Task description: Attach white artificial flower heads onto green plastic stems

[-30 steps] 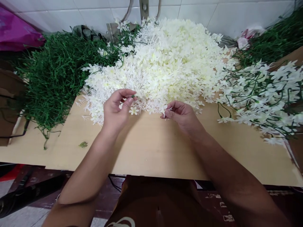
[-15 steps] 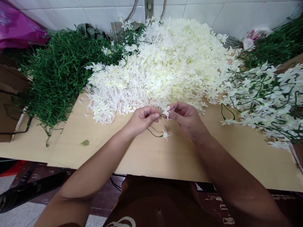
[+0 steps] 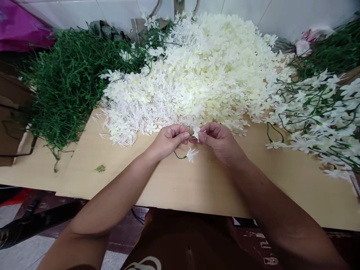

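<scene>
1. A big heap of loose white blossoms (image 3: 205, 71) fills the back of the wooden tabletop (image 3: 213, 187), with a tangle of green stems (image 3: 67, 78) to its left and finished sprays of stems bearing flowers (image 3: 317, 108) to its right.

2. Both hands meet just in front of the heap's near edge. The left hand (image 3: 168, 141) has thumb and forefinger pressed together on a thin green stem (image 3: 180, 156). The right hand (image 3: 221, 140) pinches one small blossom (image 3: 196, 132) at its base, fingertips closed on it.

3. The stem runs roughly left to right. Its upper tip points toward the right hand, while a lower branch droops over the board and ends in a flower already fitted (image 3: 191, 154), which faces right.

4. To do this fitting well, I would hold the stem tip steady and close to the pinch, line the blossom's hollow base along the stem's axis, and push straight on without bending the wire.

5. The pinched blossom seems to open upward, though it is too small to be sure.
</scene>
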The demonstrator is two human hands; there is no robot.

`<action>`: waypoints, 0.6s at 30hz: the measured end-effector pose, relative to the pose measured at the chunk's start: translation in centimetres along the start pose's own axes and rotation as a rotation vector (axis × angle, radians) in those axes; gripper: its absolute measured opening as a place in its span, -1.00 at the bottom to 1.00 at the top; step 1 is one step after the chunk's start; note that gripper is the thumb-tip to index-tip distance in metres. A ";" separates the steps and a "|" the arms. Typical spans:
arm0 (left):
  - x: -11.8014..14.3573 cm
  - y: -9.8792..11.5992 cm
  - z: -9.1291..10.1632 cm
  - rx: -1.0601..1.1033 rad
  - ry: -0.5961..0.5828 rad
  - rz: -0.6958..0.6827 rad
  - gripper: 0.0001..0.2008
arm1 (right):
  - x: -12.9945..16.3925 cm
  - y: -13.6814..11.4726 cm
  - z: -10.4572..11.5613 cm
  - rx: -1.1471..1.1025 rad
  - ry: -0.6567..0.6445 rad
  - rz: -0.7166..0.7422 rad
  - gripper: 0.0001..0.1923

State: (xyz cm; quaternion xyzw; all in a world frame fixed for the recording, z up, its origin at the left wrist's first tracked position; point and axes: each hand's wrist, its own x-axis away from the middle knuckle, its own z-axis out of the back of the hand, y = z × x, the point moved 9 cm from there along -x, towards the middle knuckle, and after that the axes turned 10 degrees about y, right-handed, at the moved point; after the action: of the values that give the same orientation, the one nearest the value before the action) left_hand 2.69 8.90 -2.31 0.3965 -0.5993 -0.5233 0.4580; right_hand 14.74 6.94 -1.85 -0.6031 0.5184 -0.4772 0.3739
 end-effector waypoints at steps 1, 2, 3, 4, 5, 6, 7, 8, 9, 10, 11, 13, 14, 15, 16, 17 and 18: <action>0.0 0.0 0.0 -0.008 -0.004 -0.006 -0.67 | 0.0 -0.1 0.0 0.004 0.000 0.009 -0.58; 0.0 0.1 -0.1 -0.014 -0.008 -0.012 -0.69 | 0.0 -0.2 0.0 0.014 0.001 0.020 -0.58; 0.0 0.1 -0.1 -0.019 -0.014 -0.017 -0.71 | 0.0 -0.2 0.1 0.032 0.005 0.036 -0.59; 0.0 0.2 -0.2 -0.022 -0.019 -0.020 -0.72 | 0.0 -0.4 0.2 0.062 0.012 0.059 -0.59; 0.0 0.2 -0.2 -0.025 -0.024 -0.020 -0.74 | 0.0 -0.5 0.2 0.102 0.023 0.088 -0.60; 0.0 0.2 -0.3 -0.030 -0.029 -0.020 -0.76 | 0.0 -0.7 0.3 0.148 0.036 0.123 -0.61; 0.0 0.3 -0.3 -0.040 -0.028 -0.020 -0.77 | 0.1 -0.9 0.4 0.195 0.050 0.160 -0.63; 0.0 0.3 -0.3 -0.052 -0.022 -0.024 -0.78 | 0.2 -1.2 0.4 0.237 0.065 0.197 -0.65; 0.0 0.3 -0.3 -0.065 -0.016 -0.028 -0.79 | 0.3 -1.3 0.4 0.271 0.077 0.229 -0.68; 0.0 0.4 -0.2 -0.079 -0.010 -0.033 -0.80 | 0.4 -1.5 0.4 0.295 0.088 0.254 -0.70; 0.0 0.4 -0.2 -0.093 -0.006 -0.036 -0.81 | 0.6 -1.6 0.3 0.311 0.096 0.274 -0.72; 0.0 0.4 -0.2 -0.118 0.007 -0.031 -0.81 | 0.7 -1.6 0.3 0.325 0.105 0.297 -0.73; 0.0 0.3 -0.2 -0.133 0.016 -0.024 -0.81 | 0.8 -1.5 0.2 0.327 0.104 0.301 -0.73; 0.0 0.3 -0.1 -0.148 0.028 -0.018 -0.82 | 0.8 -1.4 0.2 0.327 0.103 0.301 -0.73; 0.0 0.2 0.0 -0.160 0.038 -0.013 -0.82 | 0.8 -1.2 0.2 0.328 0.102 0.296 -0.73; 0.0 0.2 0.0 -0.169 0.043 -0.011 -0.82 | 0.7 -1.0 0.2 0.328 0.103 0.287 -0.72; -0.1 0.2 0.0 -0.173 0.045 -0.011 -0.82 | 0.6 -0.9 0.2 0.327 0.106 0.275 -0.72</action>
State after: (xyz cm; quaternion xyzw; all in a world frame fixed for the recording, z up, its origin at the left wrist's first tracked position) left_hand 2.71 8.99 -2.08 0.3706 -0.5392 -0.5665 0.5011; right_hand 15.17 6.46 -0.97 -0.4322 0.5304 -0.5303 0.5006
